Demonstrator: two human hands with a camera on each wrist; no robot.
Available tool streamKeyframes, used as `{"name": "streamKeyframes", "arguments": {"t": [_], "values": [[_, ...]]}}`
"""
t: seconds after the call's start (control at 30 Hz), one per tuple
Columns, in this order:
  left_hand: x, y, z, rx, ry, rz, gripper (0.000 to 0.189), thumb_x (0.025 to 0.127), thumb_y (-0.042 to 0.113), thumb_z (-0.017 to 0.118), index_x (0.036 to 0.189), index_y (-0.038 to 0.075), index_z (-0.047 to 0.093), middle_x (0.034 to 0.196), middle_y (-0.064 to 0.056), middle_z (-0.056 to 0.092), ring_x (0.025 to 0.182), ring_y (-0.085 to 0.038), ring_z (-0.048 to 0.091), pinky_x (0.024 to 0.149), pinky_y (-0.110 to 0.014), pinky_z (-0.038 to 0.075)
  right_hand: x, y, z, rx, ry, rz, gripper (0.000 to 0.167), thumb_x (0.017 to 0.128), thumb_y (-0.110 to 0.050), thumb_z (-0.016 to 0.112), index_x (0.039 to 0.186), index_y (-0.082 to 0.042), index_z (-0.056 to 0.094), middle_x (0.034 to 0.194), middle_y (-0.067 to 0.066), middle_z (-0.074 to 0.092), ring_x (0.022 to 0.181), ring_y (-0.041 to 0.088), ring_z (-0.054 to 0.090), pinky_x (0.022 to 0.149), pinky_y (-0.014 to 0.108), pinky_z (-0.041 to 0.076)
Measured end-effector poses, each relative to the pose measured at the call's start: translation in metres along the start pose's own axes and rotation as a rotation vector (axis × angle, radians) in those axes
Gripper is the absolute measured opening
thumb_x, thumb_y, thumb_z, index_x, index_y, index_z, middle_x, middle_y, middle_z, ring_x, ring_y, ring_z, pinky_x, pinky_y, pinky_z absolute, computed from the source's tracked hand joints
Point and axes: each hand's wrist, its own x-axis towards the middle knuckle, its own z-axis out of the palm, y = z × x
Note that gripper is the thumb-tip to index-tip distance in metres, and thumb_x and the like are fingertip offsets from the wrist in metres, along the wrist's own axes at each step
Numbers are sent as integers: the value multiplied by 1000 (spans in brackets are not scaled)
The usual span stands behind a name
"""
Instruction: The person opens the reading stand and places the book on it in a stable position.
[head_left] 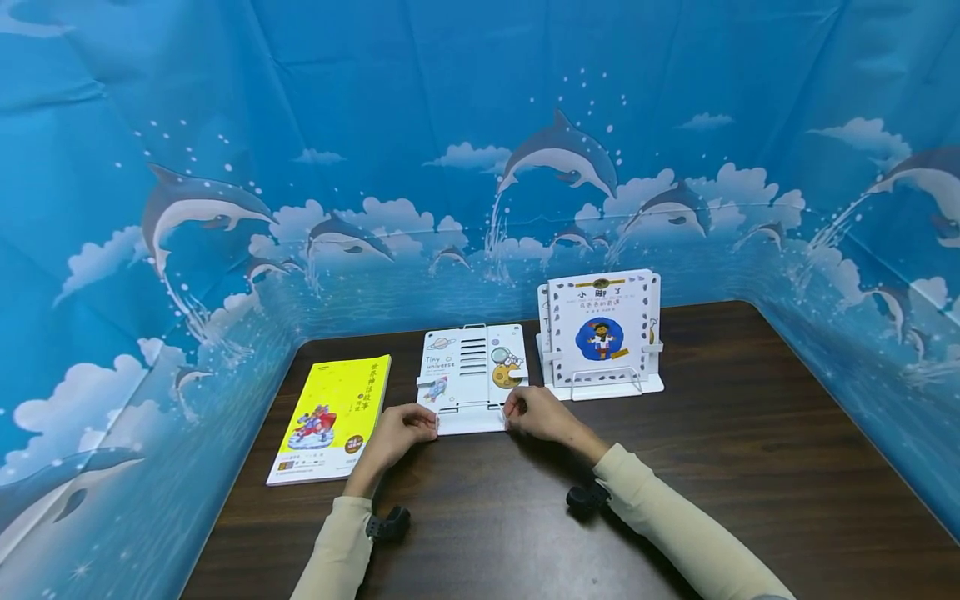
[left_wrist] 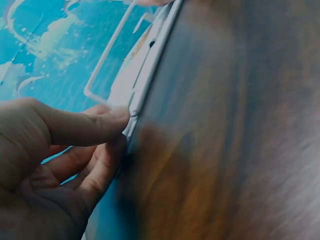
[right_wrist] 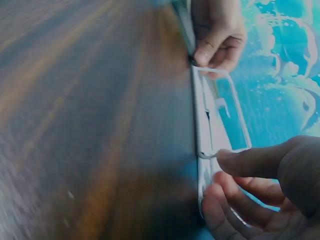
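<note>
Stand (head_left: 471,387) (likely light, stiff) near the worktop's (head_left: 705,467) far edge; left hand (head_left: 401,429) and right hand (head_left: 542,414) pinch its front corners, aptly.

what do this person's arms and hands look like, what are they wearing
Long, plain cream-beige sleeves cover both arms: left sleeve, right sleeve. The left grip and right grip are bare human hands, no gloves. A small black device sits at each wrist, left device and right device; I see no cables.
</note>
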Motion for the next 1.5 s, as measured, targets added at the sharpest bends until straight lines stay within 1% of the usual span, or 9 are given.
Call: {"name": "streamKeyframes", "arguments": {"t": [0.13,0.23,0.3,0.43,0.6,0.8,1.0,1.27,1.5], "values": [[4,1,-6,20,93,-39,15,98,8,75,111,4,79,107,-12,79,89,-21,65,80,-25,53,1,2,-6,-10,106,51,9,90,-2,78,97,-2,71,87,6,70,77,13,63,70,28,54],[11,3,-8,32,187,-70,23,102,11,70,121,1,74,119,-19,75,102,-31,67,92,-36,57,1,4,-9,-12,188,105,19,90,-2,78,106,3,69,98,14,70,85,21,67,78,37,59],[16,5,-7,22,211,-91,29,103,11,67,129,-2,69,126,-23,72,111,-36,67,100,-45,58,1,5,-10,-17,217,133,25,90,-3,77,111,6,67,104,19,70,90,26,69,82,42,60],[27,9,-3,0,189,-135,44,105,13,64,144,-4,58,138,-26,64,125,-41,64,108,-52,55,1,5,-10,15,221,168,36,95,-7,74,124,10,63,118,25,72,99,31,73,86,44,62],[37,13,0,-33,194,-162,51,105,15,63,150,-6,52,141,-27,62,127,-40,61,108,-50,53,3,1,-7,69,230,155,40,99,-7,68,133,12,58,131,30,69,102,33,74,85,45,61],[44,10,4,-68,208,-189,52,101,9,67,149,-6,54,137,-26,64,121,-37,61,101,-42,53,4,0,-4,74,273,154,38,98,-4,66,131,13,59,126,29,69,97,31,71,83,46,59],[48,9,6,-75,200,-194,58,95,-4,67,151,-7,52,134,-26,64,115,-36,61,91,-33,54,6,4,-1,118,280,179,39,99,-2,65,134,13,58,128,30,68,101,32,70,89,48,59],[51,11,2,-152,152,-261,63,96,-8,61,157,-7,44,141,-26,57,121,-37,57,102,-39,50,6,8,3,180,321,179,40,96,1,65,135,10,58,127,29,69,101,32,70,91,47,58],[53,11,-1,-179,131,-278,58,96,-8,63,153,-5,51,138,-24,59,120,-35,57,95,-33,48,6,10,4,231,331,196,42,96,-1,67,136,7,58,125,27,69,98,29,69,86,42,58]]}}
